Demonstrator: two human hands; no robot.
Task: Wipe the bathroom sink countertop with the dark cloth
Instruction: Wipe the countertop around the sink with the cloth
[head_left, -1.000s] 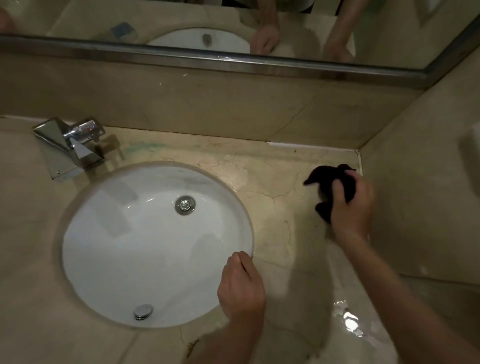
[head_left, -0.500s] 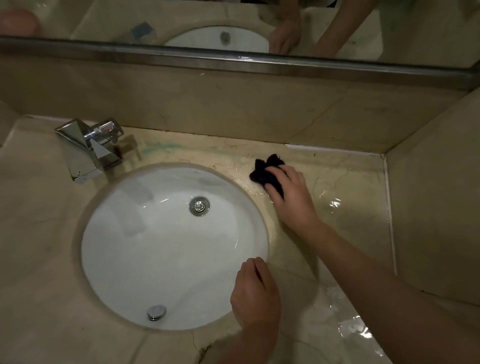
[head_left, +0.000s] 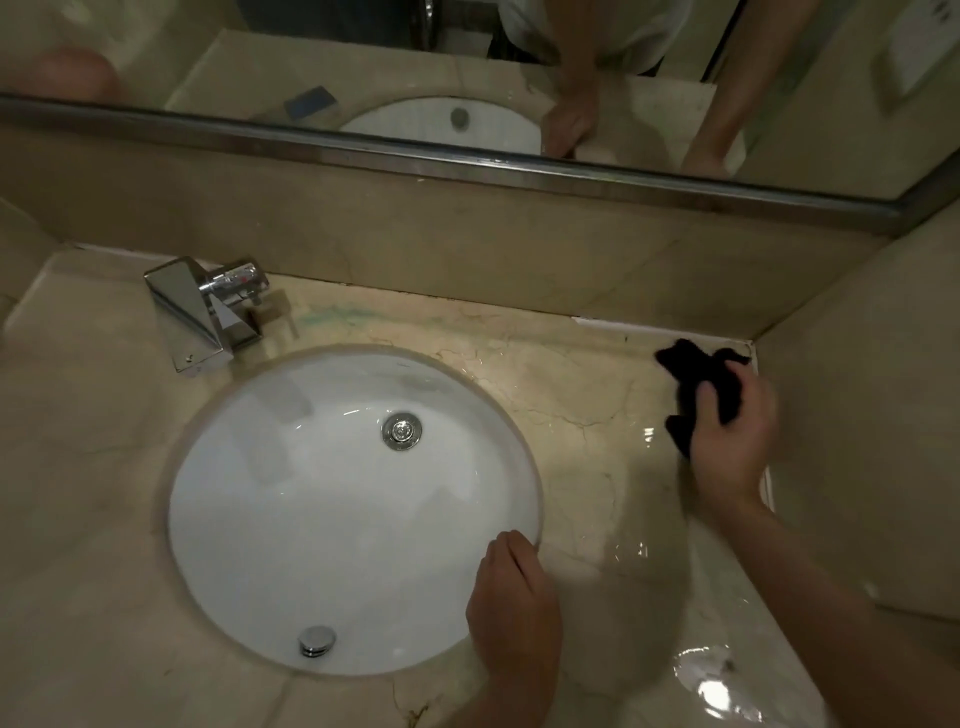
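Observation:
The dark cloth (head_left: 696, 374) is bunched up in the far right corner of the beige marble countertop (head_left: 582, 395), close to the side wall. My right hand (head_left: 732, 441) grips it from the near side, fingers curled over the cloth and pressing it onto the wet stone. My left hand (head_left: 511, 608) rests on the near right rim of the white oval sink (head_left: 322, 509), fingers bent over the edge, holding nothing. Part of the cloth is hidden under my right hand.
A chrome faucet (head_left: 208, 312) stands at the back left of the basin. The drain (head_left: 401, 430) and an overflow cap (head_left: 317, 640) show inside the bowl. A beige backsplash with a mirror (head_left: 467, 78) above it rises behind. A side wall (head_left: 857, 415) closes the right. Water shines on the counter at right.
My right hand swept the cloth from beside the sink's far right rim back out to the right corner by the wall. The left hand stayed on the sink rim.

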